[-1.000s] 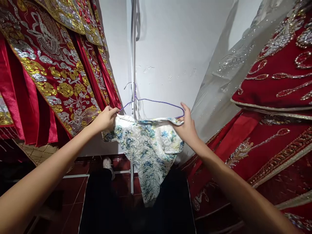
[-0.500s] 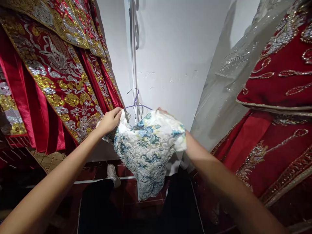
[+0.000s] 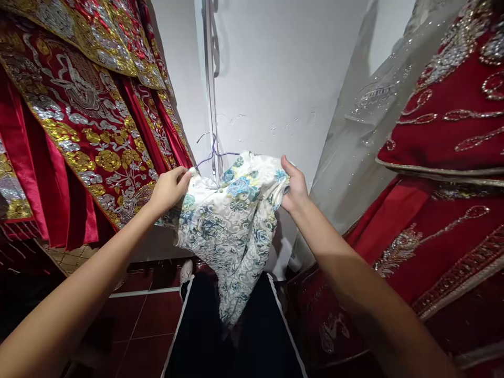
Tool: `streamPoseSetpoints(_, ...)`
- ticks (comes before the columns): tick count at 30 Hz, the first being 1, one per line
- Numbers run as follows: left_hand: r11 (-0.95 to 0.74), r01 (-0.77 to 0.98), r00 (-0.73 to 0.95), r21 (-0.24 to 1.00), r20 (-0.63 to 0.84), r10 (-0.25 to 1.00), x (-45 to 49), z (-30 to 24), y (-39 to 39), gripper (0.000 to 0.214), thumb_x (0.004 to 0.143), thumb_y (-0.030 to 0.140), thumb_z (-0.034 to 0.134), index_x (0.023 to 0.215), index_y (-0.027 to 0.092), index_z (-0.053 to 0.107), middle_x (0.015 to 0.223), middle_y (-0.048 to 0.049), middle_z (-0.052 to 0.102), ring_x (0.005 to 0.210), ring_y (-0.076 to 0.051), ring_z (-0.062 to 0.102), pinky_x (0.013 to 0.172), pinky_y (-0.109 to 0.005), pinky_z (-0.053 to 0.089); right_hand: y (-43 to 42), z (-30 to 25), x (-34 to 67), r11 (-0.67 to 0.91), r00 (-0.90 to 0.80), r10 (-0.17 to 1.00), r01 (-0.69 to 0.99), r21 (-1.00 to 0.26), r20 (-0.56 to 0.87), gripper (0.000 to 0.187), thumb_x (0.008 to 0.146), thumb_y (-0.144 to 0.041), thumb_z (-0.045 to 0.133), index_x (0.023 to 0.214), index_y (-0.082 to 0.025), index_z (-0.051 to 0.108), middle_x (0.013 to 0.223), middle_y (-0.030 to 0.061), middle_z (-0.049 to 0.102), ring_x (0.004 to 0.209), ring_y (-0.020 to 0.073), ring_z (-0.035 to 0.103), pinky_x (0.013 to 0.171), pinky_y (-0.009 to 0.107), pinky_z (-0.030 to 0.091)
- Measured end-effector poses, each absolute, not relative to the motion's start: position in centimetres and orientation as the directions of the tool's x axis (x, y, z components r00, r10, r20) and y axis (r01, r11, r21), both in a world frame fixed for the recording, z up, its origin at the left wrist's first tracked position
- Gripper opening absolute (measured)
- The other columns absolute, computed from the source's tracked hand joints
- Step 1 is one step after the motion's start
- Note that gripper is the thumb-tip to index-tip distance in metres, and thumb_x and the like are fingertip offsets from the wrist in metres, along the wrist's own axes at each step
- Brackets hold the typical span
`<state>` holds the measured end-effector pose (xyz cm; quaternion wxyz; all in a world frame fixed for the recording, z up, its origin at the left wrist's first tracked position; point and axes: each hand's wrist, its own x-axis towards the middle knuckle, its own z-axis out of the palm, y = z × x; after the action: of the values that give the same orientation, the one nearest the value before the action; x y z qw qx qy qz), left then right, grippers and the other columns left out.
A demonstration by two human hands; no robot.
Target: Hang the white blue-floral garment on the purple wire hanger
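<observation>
A white garment [image 3: 232, 220] with a blue and green floral pattern hangs from a thin purple wire hanger [image 3: 214, 153], held up in front of me. My left hand [image 3: 169, 188] is closed on the garment's left shoulder. On the right shoulder edge my right hand [image 3: 294, 186] grips the fabric, thumb on top. Only the hanger's hook and a bit of its left arm show; the cloth covers the remainder. The garment's lower part hangs down between my arms.
Red robes with gold and silver embroidery [image 3: 86, 121] hang close on the left. More red beaded garments [image 3: 444, 173] and a sheer silver one [image 3: 366, 126] crowd the right. A white wall [image 3: 283, 79] with a vertical metal rail [image 3: 210, 89] is ahead. Dark red floor tiles [image 3: 145, 315] lie below.
The garment has been pulled up over the hanger, which was bare on top a second ago. My right hand slipped behind the cloth, then came back out to grip the right shoulder.
</observation>
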<state>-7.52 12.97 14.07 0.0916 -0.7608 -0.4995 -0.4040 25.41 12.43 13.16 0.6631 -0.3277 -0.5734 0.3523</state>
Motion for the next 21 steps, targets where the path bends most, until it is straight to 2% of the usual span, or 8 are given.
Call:
streamPoseSetpoints(7,-0.596,0.757,0.224,0.269,0.75,0.622,-3.9,15.4,14.6,0.033,0.092,0.038,0.047,0.098,0.016,0.07,0.094,-0.0084,0.073,0.084,-0.023,0.064,0.076,-0.031,0.043,12.7,11.9,26.8,0.59,0.215,0.799,-0.095,-0.802,0.562,0.082,0.084,-0.081,0.03,0.114,-0.014,0.067,0.093,0.0164,0.073,0.098,0.0356,0.069,0.085,0.053,0.056)
streamPoseSetpoints(11,-0.635,0.745,0.369,0.201,0.67,0.644,-1.1,15.5,14.6,0.029,0.091,0.041,0.051,0.089,0.015,0.064,0.08,-0.0093,0.066,0.071,-0.022,0.058,0.067,-0.031,0.04,8.4,8.7,26.7,0.689,0.304,0.66,0.119,-0.715,0.686,0.076,0.094,-0.07,0.022,0.116,-0.016,0.07,0.096,0.0132,0.075,0.092,0.03,0.073,0.079,0.046,0.06)
streamPoseSetpoints(14,-0.649,0.725,0.371,0.23,0.664,0.65,-0.6,13.9,13.8,0.027,0.092,0.039,0.049,0.077,0.018,0.056,0.07,-0.0055,0.057,0.065,-0.02,0.051,0.065,-0.031,0.037,2.1,7.8,25.7,0.752,-0.021,0.536,0.465,-0.467,0.844,0.062,0.096,-0.058,0.039,0.114,-0.009,0.072,0.097,0.01,0.077,0.097,0.0236,0.073,0.078,0.031,0.061)
streamPoseSetpoints(16,-0.685,0.641,0.339,0.346,0.672,0.658,-1.1,12.3,13.2,0.027,0.094,0.034,0.043,0.073,0.019,0.05,0.067,-0.0029,0.052,0.064,-0.018,0.049,0.064,-0.03,0.037,-1.9,8.4,25.2,0.833,-0.42,0.498,0.475,-0.284,0.758,0.056,0.087,-0.056,0.059,0.11,-0.008,0.072,0.106,0.0075,0.076,0.102,0.0187,0.071,0.082,0.019,0.057)
streamPoseSetpoints(17,-0.697,0.571,0.316,0.433,0.668,0.674,-1.5,11.6,13.0,0.027,0.094,0.033,0.041,0.072,0.02,0.049,0.066,-0.0019,0.051,0.063,-0.017,0.048,0.064,-0.029,0.037,-3.4,8.8,25.1,0.871,-0.603,0.486,0.396,-0.291,0.632,0.068,0.08,-0.056,0.067,0.124,-0.004,0.065,0.115,0.0076,0.074,0.107,0.018,0.069,0.086,0.017,0.054)
streamPoseSetpoints(18,-0.697,0.489,0.298,0.525,0.65,0.699,-1.8,11.0,12.7,0.027,0.094,0.032,0.04,0.071,0.019,0.049,0.066,-0.0011,0.05,0.063,-0.016,0.048,0.063,-0.028,0.038,-4.4,9.3,24.9,0.873,-0.736,0.472,0.316,-0.37,0.486,0.076,0.075,-0.054,0.074,0.133,-0.007,0.06,0.126,0.0085,0.069,0.114,0.019,0.066,0.093,0.018,0.051)
streamPoseSetpoints(20,-0.66,0.319,0.307,0.68,0.585,0.751,-2.3,10.3,12.1,0.019,0.089,0.029,0.045,0.076,0.018,0.053,0.069,-0.0005,0.055,0.065,-0.015,0.051,0.064,-0.026,0.041,-4.5,9.6,24.4,0.779,-0.813,0.512,0.304,-0.549,0.277,0.089,0.075,-0.048,0.078,0.151,-0.021,0.04,0.147,0.0108,0.052,0.131,0.0252,0.054,0.107,0.031,0.045)
streamPoseSetpoints(21,-0.634,0.246,0.334,0.733,0.55,0.765,-2.3,10.1,11.6,0.013,0.086,0.027,0.049,0.081,0.017,0.056,0.073,-0.0007,0.059,0.068,-0.015,0.054,0.066,-0.026,0.043,-3.7,9.2,23.9,0.725,-0.763,0.595,0.373,-0.579,0.253,0.097,0.077,-0.045,0.077,0.157,-0.026,0.025,0.156,0.0116,0.039,0.14,0.0284,0.043,0.113,0.038,0.039)
